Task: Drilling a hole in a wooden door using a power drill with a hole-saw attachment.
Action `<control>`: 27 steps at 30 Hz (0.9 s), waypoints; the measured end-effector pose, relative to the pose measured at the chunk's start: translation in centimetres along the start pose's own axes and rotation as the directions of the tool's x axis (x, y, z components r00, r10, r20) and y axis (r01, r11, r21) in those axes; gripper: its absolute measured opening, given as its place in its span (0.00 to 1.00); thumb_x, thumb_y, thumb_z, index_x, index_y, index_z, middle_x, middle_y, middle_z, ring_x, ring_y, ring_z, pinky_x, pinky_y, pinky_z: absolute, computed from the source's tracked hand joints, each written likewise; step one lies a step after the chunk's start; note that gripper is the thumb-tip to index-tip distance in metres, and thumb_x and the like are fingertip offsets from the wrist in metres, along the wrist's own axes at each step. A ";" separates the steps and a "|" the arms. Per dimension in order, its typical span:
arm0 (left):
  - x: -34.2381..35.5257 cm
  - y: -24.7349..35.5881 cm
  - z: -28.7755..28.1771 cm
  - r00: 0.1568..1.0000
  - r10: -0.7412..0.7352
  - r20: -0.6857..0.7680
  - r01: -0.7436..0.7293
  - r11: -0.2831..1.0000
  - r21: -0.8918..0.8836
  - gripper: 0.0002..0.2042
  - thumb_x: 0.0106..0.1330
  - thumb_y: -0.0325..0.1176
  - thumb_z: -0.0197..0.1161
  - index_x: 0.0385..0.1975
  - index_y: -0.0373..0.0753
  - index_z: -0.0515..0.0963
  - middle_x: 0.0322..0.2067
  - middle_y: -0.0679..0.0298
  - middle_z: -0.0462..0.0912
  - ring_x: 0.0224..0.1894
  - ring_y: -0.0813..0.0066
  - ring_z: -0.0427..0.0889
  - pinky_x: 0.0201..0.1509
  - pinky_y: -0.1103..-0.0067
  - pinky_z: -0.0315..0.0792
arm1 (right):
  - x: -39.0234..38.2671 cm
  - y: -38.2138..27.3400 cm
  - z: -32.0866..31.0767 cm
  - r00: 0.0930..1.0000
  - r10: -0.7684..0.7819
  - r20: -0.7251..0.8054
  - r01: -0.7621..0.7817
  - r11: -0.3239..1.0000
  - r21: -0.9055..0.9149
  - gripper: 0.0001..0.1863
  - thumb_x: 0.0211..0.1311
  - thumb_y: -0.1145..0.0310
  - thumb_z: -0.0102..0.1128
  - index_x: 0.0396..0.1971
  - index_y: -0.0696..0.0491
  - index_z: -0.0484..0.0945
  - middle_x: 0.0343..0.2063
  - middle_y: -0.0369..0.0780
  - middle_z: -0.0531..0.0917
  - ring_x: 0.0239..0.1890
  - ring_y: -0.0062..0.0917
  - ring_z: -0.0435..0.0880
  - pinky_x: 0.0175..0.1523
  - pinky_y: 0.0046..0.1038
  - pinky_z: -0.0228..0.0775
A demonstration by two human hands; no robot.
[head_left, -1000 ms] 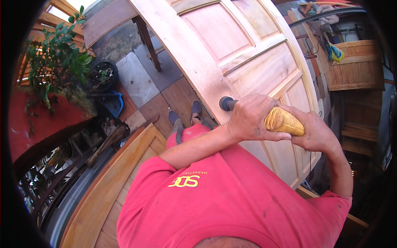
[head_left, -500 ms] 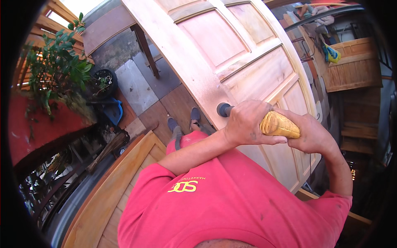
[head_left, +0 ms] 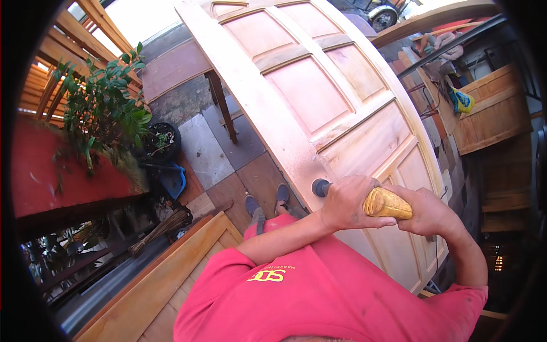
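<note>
A pale wooden panelled door (head_left: 302, 100) lies across the middle of the view. A power tool with a yellow body (head_left: 386, 203) has its black cylindrical end (head_left: 319, 187) against the door's near-left stile, where dark speckles show. My left hand (head_left: 347, 202) is closed round the tool just behind that black part. My right hand (head_left: 427, 214) grips the tool's yellow rear, with a cord hanging below it.
At left are a potted plant (head_left: 102, 108), a red planter wall (head_left: 57, 176), a blue dustpan (head_left: 174, 179), a broom (head_left: 159, 231) and a leaning wooden door (head_left: 159, 290). A brown bench (head_left: 171, 71) stands behind. At right are wooden boards (head_left: 493, 108) and a yellow-blue bag (head_left: 461, 100).
My view has tilted, so the door and surroundings sit lower in the picture. Both my hands stay on the tool, whose black end remains at about the same spot on the door.
</note>
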State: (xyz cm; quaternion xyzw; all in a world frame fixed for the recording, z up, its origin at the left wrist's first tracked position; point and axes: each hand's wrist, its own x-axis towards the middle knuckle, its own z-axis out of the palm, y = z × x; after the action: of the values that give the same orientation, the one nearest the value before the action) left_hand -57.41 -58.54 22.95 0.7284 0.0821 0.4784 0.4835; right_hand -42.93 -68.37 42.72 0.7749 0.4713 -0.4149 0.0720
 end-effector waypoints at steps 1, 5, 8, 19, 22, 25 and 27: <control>0.0 0.0 0.0 1.000 -0.019 0.010 0.019 1.000 -0.005 0.36 0.48 0.62 0.91 0.45 0.37 0.87 0.32 0.56 0.89 0.33 0.57 0.91 0.41 0.68 0.84 | 0.0 0.0 0.0 1.000 0.000 -0.017 0.000 1.000 -0.005 0.46 0.57 0.70 0.72 0.80 0.41 0.72 0.44 0.53 0.92 0.47 0.57 0.92 0.56 0.50 0.84; 0.1 -0.1 0.0 1.000 -0.006 0.005 0.006 1.000 -0.014 0.36 0.49 0.61 0.91 0.45 0.37 0.87 0.34 0.56 0.89 0.33 0.57 0.91 0.39 0.67 0.84 | -0.2 0.2 -0.3 0.999 0.038 0.018 -0.038 0.999 0.009 0.46 0.57 0.69 0.73 0.80 0.41 0.71 0.44 0.52 0.92 0.48 0.56 0.91 0.55 0.50 0.84; 0.0 0.0 0.0 1.000 0.014 0.008 -0.014 1.000 -0.012 0.35 0.50 0.60 0.91 0.45 0.37 0.88 0.34 0.57 0.89 0.33 0.58 0.91 0.38 0.68 0.83 | 0.0 0.2 -0.2 1.000 0.012 0.024 -0.012 0.999 -0.033 0.47 0.58 0.68 0.73 0.81 0.40 0.70 0.44 0.52 0.92 0.48 0.55 0.91 0.55 0.50 0.84; 0.1 0.4 -0.3 0.999 -0.041 0.035 0.043 0.997 -0.059 0.33 0.51 0.57 0.92 0.46 0.37 0.87 0.35 0.55 0.89 0.36 0.54 0.91 0.42 0.65 0.84 | -0.1 0.6 -0.3 0.999 -0.002 0.051 0.005 0.998 -0.067 0.49 0.57 0.65 0.74 0.82 0.40 0.70 0.44 0.53 0.93 0.46 0.54 0.92 0.54 0.50 0.83; 0.1 0.4 -0.3 0.997 -0.064 0.047 0.067 0.996 -0.066 0.33 0.52 0.56 0.92 0.46 0.37 0.87 0.35 0.55 0.89 0.36 0.54 0.91 0.42 0.65 0.84 | 0.0 0.6 -0.3 0.999 -0.002 0.045 0.006 0.995 -0.104 0.48 0.56 0.64 0.74 0.82 0.40 0.70 0.44 0.53 0.93 0.46 0.55 0.91 0.54 0.50 0.83; 0.0 0.3 -0.2 0.998 -0.049 0.033 0.051 0.997 -0.065 0.33 0.49 0.55 0.93 0.48 0.37 0.88 0.36 0.57 0.91 0.36 0.57 0.92 0.42 0.68 0.85 | -0.1 0.6 -0.2 0.999 -0.029 0.033 0.032 0.996 -0.082 0.48 0.56 0.64 0.74 0.81 0.40 0.71 0.44 0.53 0.93 0.47 0.55 0.91 0.55 0.50 0.84; -0.2 0.2 -0.2 0.999 -0.037 0.038 0.039 0.999 -0.037 0.33 0.50 0.54 0.93 0.48 0.37 0.88 0.37 0.55 0.91 0.37 0.56 0.93 0.43 0.67 0.85 | -0.1 0.6 -0.2 0.999 -0.020 0.035 0.023 0.996 -0.086 0.48 0.56 0.64 0.74 0.81 0.40 0.71 0.45 0.53 0.92 0.47 0.55 0.91 0.55 0.50 0.84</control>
State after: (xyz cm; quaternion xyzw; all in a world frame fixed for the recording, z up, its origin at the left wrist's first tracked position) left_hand -57.72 -58.64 23.06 0.7262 0.0779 0.4569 0.5077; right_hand -42.39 -68.68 42.75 0.7587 0.4959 -0.4081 0.1090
